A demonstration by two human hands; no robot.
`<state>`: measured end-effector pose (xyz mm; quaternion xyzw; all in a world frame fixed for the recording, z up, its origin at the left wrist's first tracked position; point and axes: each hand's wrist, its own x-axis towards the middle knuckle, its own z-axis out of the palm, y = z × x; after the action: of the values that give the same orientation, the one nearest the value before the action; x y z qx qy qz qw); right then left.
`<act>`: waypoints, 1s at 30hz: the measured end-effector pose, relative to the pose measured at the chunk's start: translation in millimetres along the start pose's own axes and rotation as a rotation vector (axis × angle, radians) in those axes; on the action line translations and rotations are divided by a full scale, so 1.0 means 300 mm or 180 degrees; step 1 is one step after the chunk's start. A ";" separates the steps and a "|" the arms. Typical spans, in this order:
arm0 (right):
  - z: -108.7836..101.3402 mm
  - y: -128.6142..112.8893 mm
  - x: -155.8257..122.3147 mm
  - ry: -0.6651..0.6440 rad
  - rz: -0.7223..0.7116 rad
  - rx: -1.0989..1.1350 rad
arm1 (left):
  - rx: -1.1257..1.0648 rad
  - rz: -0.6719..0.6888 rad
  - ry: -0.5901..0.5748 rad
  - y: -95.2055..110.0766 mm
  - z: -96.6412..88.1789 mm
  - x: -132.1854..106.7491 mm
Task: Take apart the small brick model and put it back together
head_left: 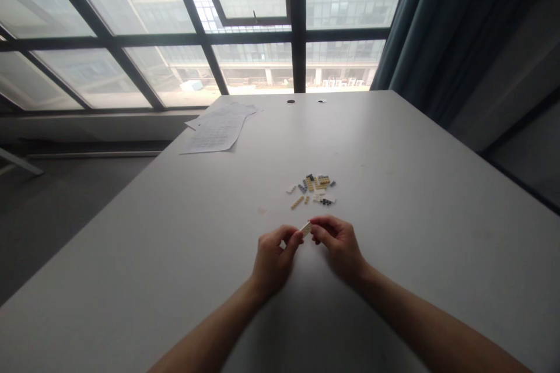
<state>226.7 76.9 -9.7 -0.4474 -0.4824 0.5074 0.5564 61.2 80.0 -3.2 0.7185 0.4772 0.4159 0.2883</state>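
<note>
Both of my hands meet just above the white table, near its middle. A small tan building-block piece is pinched between them: my left hand grips its left end, and my right hand grips its right end. The fingers of both hands are curled closed around it. A short way beyond the hands lies a small pile of loose bricks in tan, white, grey and dark colours, with one tan strip lying a little apart at its left.
Several printed paper sheets lie at the far left of the table. Two small round holes sit near the far edge. Large windows fill the back; a dark curtain hangs at the right.
</note>
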 end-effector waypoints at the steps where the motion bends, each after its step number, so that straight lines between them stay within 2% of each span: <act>1: 0.000 0.002 -0.001 -0.0006 -0.0011 0.0018 | 0.0005 0.0001 0.0023 0.001 0.001 0.000; 15: -0.008 0.007 -0.013 -0.0115 -0.0018 0.0212 | -0.0015 0.0218 0.0114 -0.001 0.004 -0.005; 19: -0.012 0.015 -0.014 -0.0159 -0.0010 0.0227 | -0.0113 0.0473 0.0072 -0.003 0.010 0.006; 23: -0.006 0.025 -0.009 -0.0179 -0.0037 0.0245 | -0.0134 0.0664 0.0223 -0.008 0.017 0.016; 30: 0.001 0.034 -0.003 -0.0138 0.0009 0.0198 | -0.0045 0.0642 0.0248 -0.022 0.024 0.012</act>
<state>225.1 76.9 -19.9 -0.4195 -0.4777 0.5325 0.5588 65.1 85.7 -10.9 0.7441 0.4104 0.4737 0.2313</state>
